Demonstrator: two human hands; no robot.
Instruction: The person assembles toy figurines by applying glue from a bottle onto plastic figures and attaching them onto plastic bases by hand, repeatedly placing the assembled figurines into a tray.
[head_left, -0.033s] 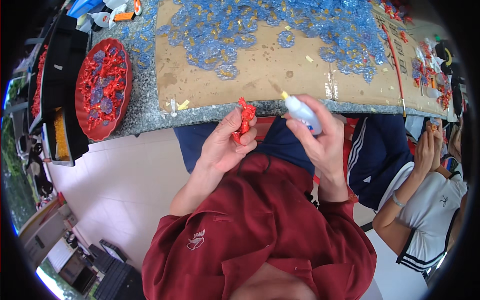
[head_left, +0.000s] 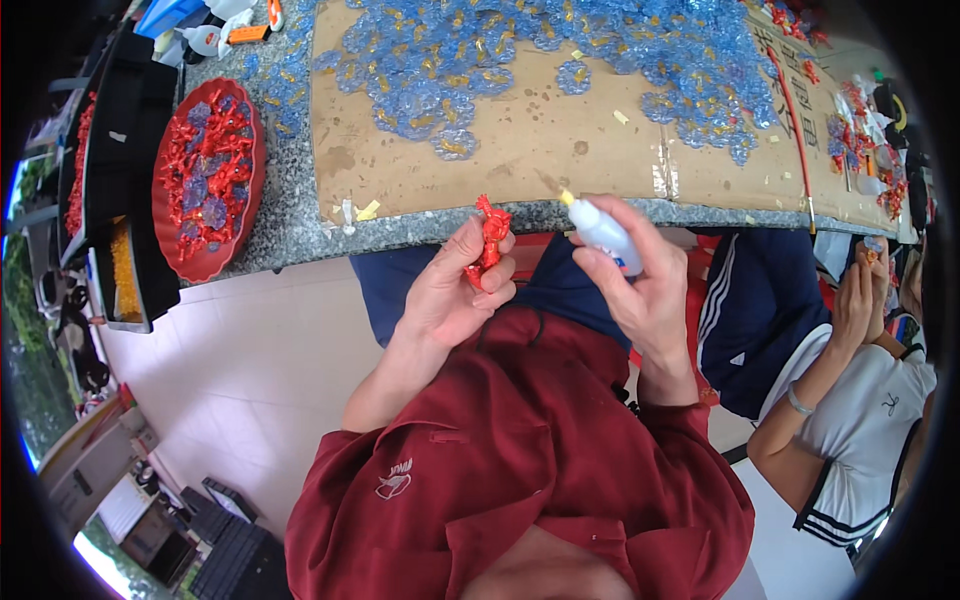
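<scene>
Upright between the thumb and fingers of my left hand (head_left: 456, 270) is a small shiny red plastic figurine (head_left: 493, 235), held just off the table's near edge. My right hand (head_left: 648, 280) is wrapped round a white squeeze bottle (head_left: 606, 238) with a yellow tip. That tip points up and left, apart from the figurine. Beyond both hands, a sheet of brown cardboard (head_left: 560, 150) lies on the speckled stone table (head_left: 290, 215). Many clear blue flower-shaped pieces (head_left: 420, 95) with yellow bits cover its far part.
At the left stands a red scalloped tray (head_left: 258, 165) of red figurines and blue pieces. Beside it are black bins (head_left: 120, 130), one holding yellow bits. Another bottle (head_left: 203, 40) lies at the far left. A co-worker's hands (head_left: 858, 290) are at the right, near more red parts.
The squeeze bottle in my right hand has dipped very slightly, its tip a little lower. My left hand keeps its hold on the figurine.
</scene>
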